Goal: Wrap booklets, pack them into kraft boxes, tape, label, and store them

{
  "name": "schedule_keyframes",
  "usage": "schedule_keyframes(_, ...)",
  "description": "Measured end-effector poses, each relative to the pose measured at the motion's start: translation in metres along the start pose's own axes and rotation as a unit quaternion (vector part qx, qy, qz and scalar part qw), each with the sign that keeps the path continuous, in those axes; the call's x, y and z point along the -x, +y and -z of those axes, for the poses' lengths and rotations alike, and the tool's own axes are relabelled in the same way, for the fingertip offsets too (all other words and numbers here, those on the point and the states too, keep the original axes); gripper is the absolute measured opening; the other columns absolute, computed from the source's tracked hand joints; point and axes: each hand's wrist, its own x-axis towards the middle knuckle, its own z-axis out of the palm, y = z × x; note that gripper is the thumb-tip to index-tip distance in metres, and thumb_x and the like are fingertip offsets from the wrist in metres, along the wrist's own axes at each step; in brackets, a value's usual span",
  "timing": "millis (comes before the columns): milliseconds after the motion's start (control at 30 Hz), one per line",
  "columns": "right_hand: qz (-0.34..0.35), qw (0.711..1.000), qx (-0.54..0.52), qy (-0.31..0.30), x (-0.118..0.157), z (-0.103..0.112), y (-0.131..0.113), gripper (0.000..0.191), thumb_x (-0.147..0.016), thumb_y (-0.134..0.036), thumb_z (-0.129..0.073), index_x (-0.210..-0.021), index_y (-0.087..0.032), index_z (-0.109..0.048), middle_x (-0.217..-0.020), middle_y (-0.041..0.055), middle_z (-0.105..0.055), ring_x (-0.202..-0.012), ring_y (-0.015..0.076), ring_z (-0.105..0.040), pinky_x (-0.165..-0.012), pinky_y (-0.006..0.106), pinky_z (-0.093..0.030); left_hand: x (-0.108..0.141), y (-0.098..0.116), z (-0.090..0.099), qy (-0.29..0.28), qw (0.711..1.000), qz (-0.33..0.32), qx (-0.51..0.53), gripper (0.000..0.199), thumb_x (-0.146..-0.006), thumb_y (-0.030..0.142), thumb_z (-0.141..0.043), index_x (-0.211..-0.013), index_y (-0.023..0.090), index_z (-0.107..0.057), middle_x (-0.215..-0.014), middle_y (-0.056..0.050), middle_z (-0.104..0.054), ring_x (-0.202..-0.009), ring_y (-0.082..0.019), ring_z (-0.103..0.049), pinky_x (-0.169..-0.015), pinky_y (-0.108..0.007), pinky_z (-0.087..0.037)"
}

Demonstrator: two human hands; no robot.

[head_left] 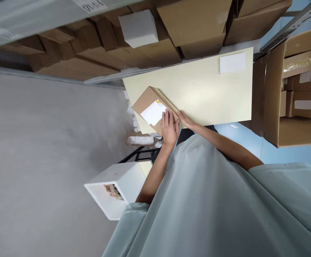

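On the pale yellow tabletop lies a flat brown cardboard box, turned at an angle, its long side showing layered edges. A white label with small yellow marks covers part of its top. My left hand rests flat over the label's right end and the box's near part, fingers stretched out. At the box's near right corner, my right hand holds the side edge with its fingertips; its thumb is hard to make out.
A white slip lies at the table's far right. Cardboard boxes and a white box fill the shelf behind. To the right stands a large open carton holding smaller boxes. A white open bin sits at lower left, near a grey wall.
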Motion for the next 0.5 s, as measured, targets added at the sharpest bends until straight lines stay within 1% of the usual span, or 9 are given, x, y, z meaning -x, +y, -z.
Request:
schedule_keyframes(33, -0.028, 0.999, 0.006, 0.024, 0.004, 0.000, 0.001, 0.067, -0.119, -0.057, -0.032, -0.169, -0.014, -0.044, -0.183, 0.0118, -0.037, -0.175, 0.0213, -0.024, -0.144, 0.044, -0.021, -0.009, -0.001, 0.007, 0.010, 1.000, 0.001, -0.004, 0.069, -0.111, 0.055, -0.048, -0.163, 0.011, -0.052, -0.173, -0.025, -0.047, -0.169, -0.038, -0.034, -0.140, -0.056, -0.026)
schedule_keyframes(100, -0.097, 0.994, -0.009, 0.058, 0.012, 0.000, 0.004, 0.071, -0.119, -0.057, -0.021, -0.172, -0.013, -0.038, -0.182, 0.0166, -0.038, -0.170, 0.0242, -0.037, -0.137, 0.045, -0.039, -0.040, -0.010, 0.026, 0.036, 0.999, 0.004, -0.004, 0.066, -0.109, 0.056, -0.052, -0.158, 0.013, -0.056, -0.163, -0.025, -0.055, -0.161, -0.039, -0.044, -0.137, -0.057, -0.031)
schedule_keyframes(167, -0.154, 0.985, -0.054, 0.061, 0.018, 0.001, 0.005, 0.077, -0.118, -0.057, -0.014, -0.173, -0.006, -0.033, -0.175, 0.0259, -0.046, -0.158, 0.0284, -0.055, -0.124, 0.046, -0.054, -0.085, -0.027, 0.047, 0.065, 0.998, 0.009, 0.005, 0.062, -0.110, 0.054, -0.053, -0.156, 0.013, -0.057, -0.162, -0.024, -0.055, -0.160, -0.039, -0.044, -0.137, -0.058, -0.031)
schedule_keyframes(233, -0.200, 0.972, -0.109, 0.056, 0.021, -0.001, 0.003, 0.081, -0.117, -0.060, -0.016, -0.172, -0.001, -0.031, -0.166, 0.0321, -0.054, -0.144, 0.0303, -0.068, -0.114, 0.045, -0.062, -0.133, -0.046, 0.065, 0.085, 0.996, 0.028, 0.006, 0.061, -0.108, 0.052, -0.057, -0.153, 0.011, -0.060, -0.166, -0.025, -0.051, -0.161, -0.039, -0.041, -0.138, -0.058, -0.028)
schedule_keyframes(300, -0.211, 0.965, -0.149, 0.050, 0.022, -0.007, -0.001, 0.081, -0.117, -0.060, -0.019, -0.170, 0.000, -0.034, -0.159, 0.0339, -0.060, -0.134, 0.0298, -0.074, -0.109, 0.043, -0.065, -0.174, -0.062, 0.080, 0.045, 0.996, 0.076, -0.001, 0.056, -0.106, 0.051, -0.059, -0.140, 0.007, -0.067, -0.157, -0.028, -0.060, -0.156, -0.041, -0.046, -0.136, -0.059, -0.031)
schedule_keyframes(367, -0.196, 0.963, -0.178, 0.052, 0.020, -0.018, -0.008, 0.075, -0.119, -0.053, -0.020, -0.167, 0.001, -0.038, -0.155, 0.0333, -0.062, -0.129, 0.0271, -0.077, -0.109, 0.040, -0.064, -0.199, -0.070, 0.093, -0.054, 0.990, 0.129, -0.009, 0.052, -0.108, 0.055, -0.055, -0.121, 0.008, -0.074, -0.139, -0.030, -0.071, -0.144, -0.043, -0.058, -0.127, -0.060, -0.040)
schedule_keyframes(433, -0.170, 0.962, -0.201, 0.066, 0.020, -0.030, -0.016, 0.066, -0.119, -0.045, -0.022, -0.166, -0.001, -0.040, -0.156, 0.0314, -0.063, -0.128, 0.0242, -0.076, -0.113, 0.038, -0.062, -0.206, -0.072, 0.107, -0.133, 0.980, 0.150, -0.013, 0.055, -0.109, 0.063, -0.050, -0.104, 0.013, -0.074, -0.122, -0.028, -0.077, -0.129, -0.043, -0.067, -0.117, -0.057, -0.048)
schedule_keyframes(467, -0.151, 0.963, -0.206, 0.081, 0.021, -0.034, -0.021, 0.064, -0.119, -0.042, -0.024, -0.166, -0.002, -0.040, -0.157, 0.0298, -0.063, -0.129, 0.0237, -0.076, -0.114, 0.037, -0.061, -0.204, -0.071, 0.115, -0.142, 0.979, 0.146, -0.010, 0.057, -0.108, 0.067, -0.050, -0.099, 0.016, -0.073, -0.118, -0.025, -0.078, -0.124, -0.041, -0.069, -0.113, -0.054, -0.050)
schedule_keyframes(500, -0.123, 0.966, -0.204, 0.100, 0.024, -0.038, -0.025, 0.062, -0.119, -0.041, -0.026, -0.166, -0.005, -0.041, -0.158, 0.0275, -0.063, -0.131, 0.0237, -0.075, -0.116, 0.038, -0.060, -0.199, -0.072, 0.123, -0.129, 0.983, 0.134, 0.000, 0.057, -0.107, 0.070, -0.050, -0.098, 0.018, -0.071, -0.115, -0.023, -0.079, -0.120, -0.039, -0.070, -0.110, -0.051, -0.051)
